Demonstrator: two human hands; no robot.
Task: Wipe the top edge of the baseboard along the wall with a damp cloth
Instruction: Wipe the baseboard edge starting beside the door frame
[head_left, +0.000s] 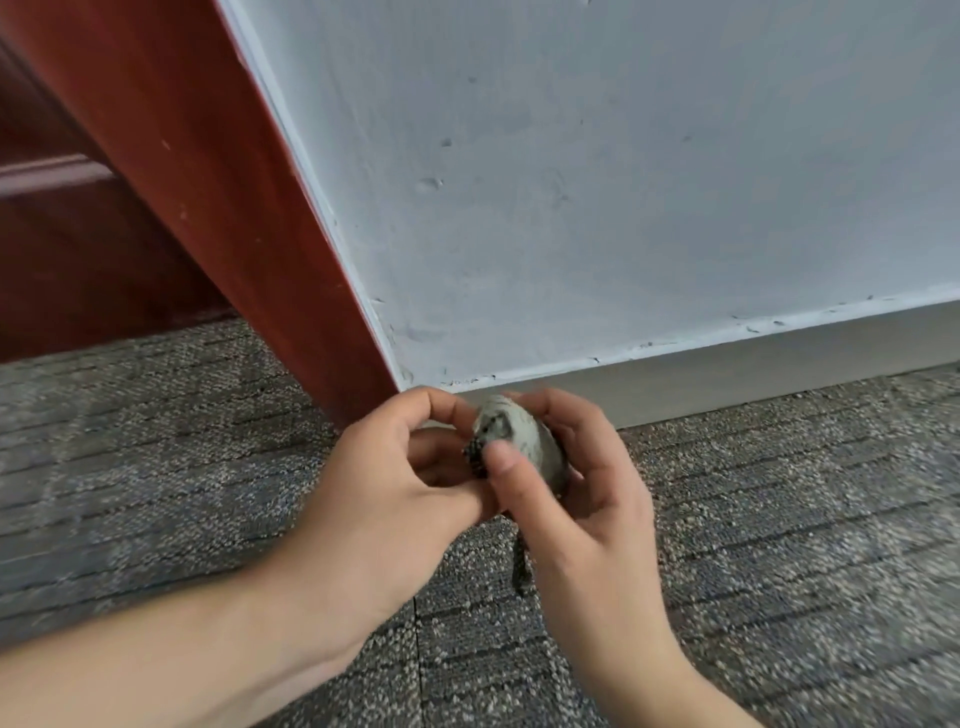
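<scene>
The cloth (514, 441) is balled into a tight grey wad between my two hands, held in the air just short of the corner and not yet on the baseboard (753, 376). My right hand (587, 483) cups it, fingers curled behind and thumb pressed on its front. My left hand (395, 478) is at 9 o'clock of the wad, its curled fingers pinching the dark edge. A thin tail of cloth (521, 566) hangs down at 6 o'clock, over the carpet (779, 545).

From the wad, the baseboard's top edge (675, 347) starts just above at 12 o'clock and runs off toward 2 o'clock, with chipped paint along its seam with the wall (571, 182). The red door frame (234, 208) rises at 10 o'clock.

My worries are these. Bunched this small, the wad may ride only the face of the board and miss the narrow ledge. The loose tail could drag on the carpet and pick up grit. Pressing hard could flake more paint off that seam, and a wet cloth might smear the wall or mark the frame at the corner.
</scene>
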